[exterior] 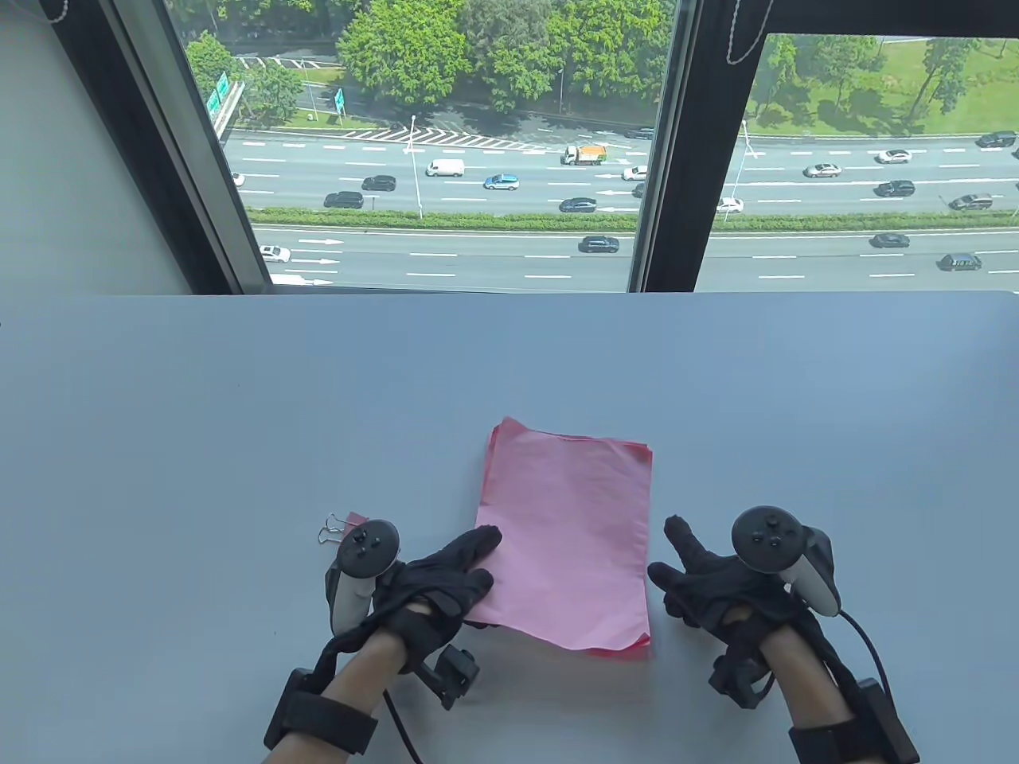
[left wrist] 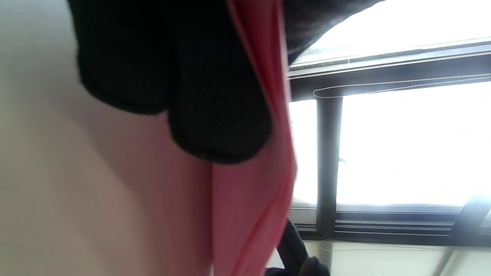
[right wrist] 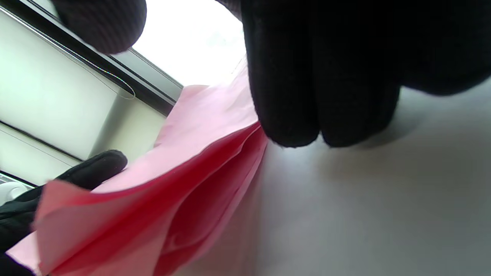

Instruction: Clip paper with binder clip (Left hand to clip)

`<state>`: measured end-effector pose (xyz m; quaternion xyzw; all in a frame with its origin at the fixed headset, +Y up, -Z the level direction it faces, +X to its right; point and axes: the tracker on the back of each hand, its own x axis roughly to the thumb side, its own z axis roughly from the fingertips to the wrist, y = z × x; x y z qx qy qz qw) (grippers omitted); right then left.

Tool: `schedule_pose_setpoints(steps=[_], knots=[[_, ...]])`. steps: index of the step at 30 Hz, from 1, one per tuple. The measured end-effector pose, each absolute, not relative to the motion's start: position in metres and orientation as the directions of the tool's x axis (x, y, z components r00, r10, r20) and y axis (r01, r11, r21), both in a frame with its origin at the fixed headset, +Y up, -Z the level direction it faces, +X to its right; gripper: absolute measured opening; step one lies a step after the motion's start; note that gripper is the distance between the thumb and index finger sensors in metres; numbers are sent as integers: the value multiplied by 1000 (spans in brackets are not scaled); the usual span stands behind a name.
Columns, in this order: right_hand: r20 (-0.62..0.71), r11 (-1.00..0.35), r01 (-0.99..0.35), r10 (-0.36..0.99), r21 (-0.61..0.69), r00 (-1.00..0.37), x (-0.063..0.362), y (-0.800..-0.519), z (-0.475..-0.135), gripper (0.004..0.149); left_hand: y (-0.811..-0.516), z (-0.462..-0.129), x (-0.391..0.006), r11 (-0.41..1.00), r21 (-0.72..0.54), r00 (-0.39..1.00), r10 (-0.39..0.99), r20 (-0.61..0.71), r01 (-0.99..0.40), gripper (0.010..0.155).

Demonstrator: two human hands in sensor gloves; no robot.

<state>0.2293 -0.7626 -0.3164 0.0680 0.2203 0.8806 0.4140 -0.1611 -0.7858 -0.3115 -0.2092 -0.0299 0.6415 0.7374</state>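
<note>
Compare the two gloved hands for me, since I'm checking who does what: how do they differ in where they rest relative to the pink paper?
The left hand lies on the pink paper stack, fingers over its left edge; the right hand rests on the grey table just beside the stack's right edge. The left hand sits near the small pink binder clip; the right hand is far from it. Both wear black gloves, and neither holds the clip.

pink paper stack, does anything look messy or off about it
Yes. The pink paper stack is not squared: sheet edges are fanned at its far left corner and near right corner, and it lies slightly askew on the table. In the right wrist view the sheets gape apart at the right edge. No tear shows.
</note>
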Motion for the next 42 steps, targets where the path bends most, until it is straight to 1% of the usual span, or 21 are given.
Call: schedule_pose_setpoints(steps=[3,5,7,9,11,14,16,20,23,24,26,28,29,31,33,34,35,37,38,41,42], knots=[[-152,-445,-730,792,518,-591,228,-771,-315,91,-789,-311,-164,13,-307,98,960,-263,-951,68],[-197,-372,-753,816,542,-544,226,-776,-314,93,-791,-311,-165,-24,-282,58,959,-278,-959,68],[-239,-261,-775,853,575,-464,223,-781,-313,94,-792,-311,-166,-43,-269,35,960,-278,-962,68],[-267,-187,-797,877,575,-399,220,-783,-312,96,-793,-311,-165,-48,-287,36,958,-284,-957,68],[-280,-171,-810,882,561,-380,218,-784,-312,97,-793,-311,-163,-58,-297,33,955,-295,-953,67],[-276,-177,-856,898,487,-342,220,-784,-314,99,-793,-311,-161,-27,-353,80,955,-286,-935,66],[-270,-182,-886,910,426,-316,224,-784,-317,99,-792,-311,-156,-1,-422,123,955,-269,-907,65],[-281,-140,-918,925,370,-255,230,-785,-319,100,-793,-310,-148,41,-529,199,949,-245,-848,64],[-268,-120,-961,945,248,-187,235,-783,-320,102,-793,-309,-143,58,-578,233,944,-234,-814,64],[-262,-103,-977,953,188,-151,237,-782,-320,102,-793,-309,-142,62,-598,245,942,-230,-799,64],[-264,-51,-989,961,140,-87,240,-782,-320,102,-794,-308,-140,66,-628,269,934,-234,-775,64],[-286,-12,-987,956,159,-58,241,-785,-321,99,-795,-307,-138,78,-644,298,924,-240,-761,64],[-311,-5,-977,948,212,-73,240,-787,-322,98,-795,-307,-137,90,-649,312,920,-236,-755,65],[-320,-63,-965,936,253,-145,237,-788,-322,91,-795,-307,-135,99,-659,327,917,-231,-745,65],[-316,-165,-933,910,321,-270,234,-788,-322,83,-796,-306,-134,104,-676,344,910,-231,-730,65],[-315,-207,-918,894,339,-318,232,-788,-323,76,-796,-305,-134,111,-679,354,906,-231,-726,65],[-317,-223,-912,887,345,-337,231,-788,-323,66,-796,-305,-134,123,-678,367,901,-230,-725,65],[-304,-237,-907,887,347,-348,230,-786,-323,57,-792,-305,-136,230,-679,449,878,-164,-698,67],[-285,-237,-913,898,332,-336,230,-784,-323,55,-788,-306,-137,255,-668,457,878,-143,-699,68],[-230,-218,-934,930,282,-286,231,-776,-323,51,-773,-307,-144,414,-572,538,841,-57,-708,69],[-195,-207,-940,945,270,-264,232,-772,-323,50,-768,-308,-149,494,-526,590,807,-19,-692,69]])
